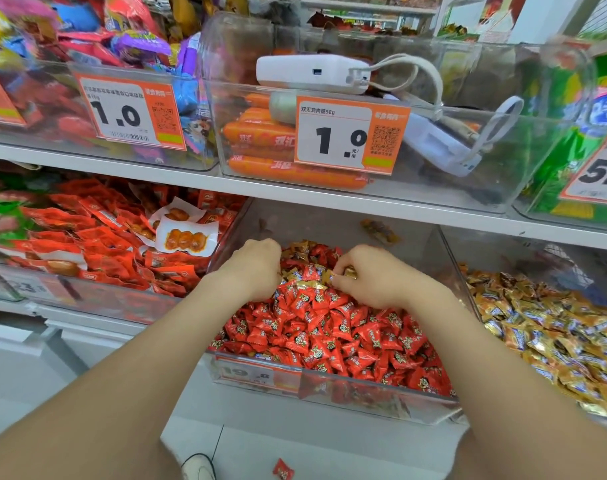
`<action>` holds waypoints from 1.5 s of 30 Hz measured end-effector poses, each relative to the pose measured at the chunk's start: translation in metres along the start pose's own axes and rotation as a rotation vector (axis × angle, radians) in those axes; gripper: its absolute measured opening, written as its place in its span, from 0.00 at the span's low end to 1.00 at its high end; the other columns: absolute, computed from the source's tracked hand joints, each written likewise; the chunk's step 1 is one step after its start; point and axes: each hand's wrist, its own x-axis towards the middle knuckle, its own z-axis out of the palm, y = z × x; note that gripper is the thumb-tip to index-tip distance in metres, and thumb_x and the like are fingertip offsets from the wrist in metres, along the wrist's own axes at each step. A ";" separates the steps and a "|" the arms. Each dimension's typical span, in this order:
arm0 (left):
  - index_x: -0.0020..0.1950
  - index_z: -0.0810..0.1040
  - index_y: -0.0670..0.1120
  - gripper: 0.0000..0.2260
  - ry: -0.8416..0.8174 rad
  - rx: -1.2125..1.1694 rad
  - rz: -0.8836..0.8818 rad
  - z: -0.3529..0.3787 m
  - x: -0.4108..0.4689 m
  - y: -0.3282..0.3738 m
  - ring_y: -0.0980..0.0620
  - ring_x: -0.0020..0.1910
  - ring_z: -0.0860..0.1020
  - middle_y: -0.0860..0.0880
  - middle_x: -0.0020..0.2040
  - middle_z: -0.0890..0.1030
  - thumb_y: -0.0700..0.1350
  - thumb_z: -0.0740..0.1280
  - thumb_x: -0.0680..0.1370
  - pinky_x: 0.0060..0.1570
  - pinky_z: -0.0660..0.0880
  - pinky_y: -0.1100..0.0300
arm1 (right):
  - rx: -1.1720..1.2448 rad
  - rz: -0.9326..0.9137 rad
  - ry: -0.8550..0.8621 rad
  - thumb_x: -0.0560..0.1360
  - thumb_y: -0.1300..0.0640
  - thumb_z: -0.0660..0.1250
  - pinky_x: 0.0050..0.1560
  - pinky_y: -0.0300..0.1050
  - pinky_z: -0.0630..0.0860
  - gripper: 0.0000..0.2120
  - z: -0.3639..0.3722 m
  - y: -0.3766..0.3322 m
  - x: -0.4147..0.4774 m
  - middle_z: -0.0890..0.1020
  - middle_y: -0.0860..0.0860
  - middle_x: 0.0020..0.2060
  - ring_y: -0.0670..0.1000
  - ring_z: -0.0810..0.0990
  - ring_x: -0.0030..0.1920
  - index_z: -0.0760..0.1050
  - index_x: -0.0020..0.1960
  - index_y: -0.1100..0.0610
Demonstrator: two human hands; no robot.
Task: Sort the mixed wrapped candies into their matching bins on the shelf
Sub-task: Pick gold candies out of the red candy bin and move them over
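Down by our shoe, one red candy lies on the floor. Our right grip pinches a gold candy at the back of the middle bin, over the pile of red candies. Our left grip curls down into the same pile; we cannot tell if it holds any. Just to the right lie gold candies. The shelf above hangs close over both grips, with sausages and a white power bank.
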 end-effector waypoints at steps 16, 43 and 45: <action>0.40 0.73 0.39 0.20 0.093 -0.107 0.059 -0.010 -0.010 0.001 0.42 0.34 0.78 0.42 0.37 0.79 0.52 0.62 0.85 0.32 0.69 0.55 | 0.087 0.029 0.097 0.81 0.45 0.70 0.35 0.42 0.72 0.10 0.003 -0.007 0.007 0.83 0.46 0.35 0.45 0.79 0.35 0.84 0.46 0.50; 0.65 0.74 0.54 0.13 -0.145 0.171 0.102 0.002 -0.013 0.005 0.40 0.53 0.79 0.44 0.61 0.75 0.40 0.64 0.83 0.52 0.78 0.48 | 0.195 0.021 0.135 0.77 0.40 0.73 0.47 0.45 0.76 0.11 0.002 -0.008 0.003 0.82 0.41 0.42 0.45 0.80 0.43 0.82 0.49 0.47; 0.63 0.73 0.52 0.09 -0.078 0.100 0.098 -0.004 -0.019 0.005 0.39 0.54 0.78 0.45 0.60 0.74 0.44 0.65 0.83 0.55 0.78 0.46 | 0.305 0.064 0.197 0.78 0.39 0.73 0.42 0.41 0.74 0.11 -0.004 -0.005 -0.004 0.82 0.44 0.41 0.46 0.80 0.38 0.81 0.52 0.46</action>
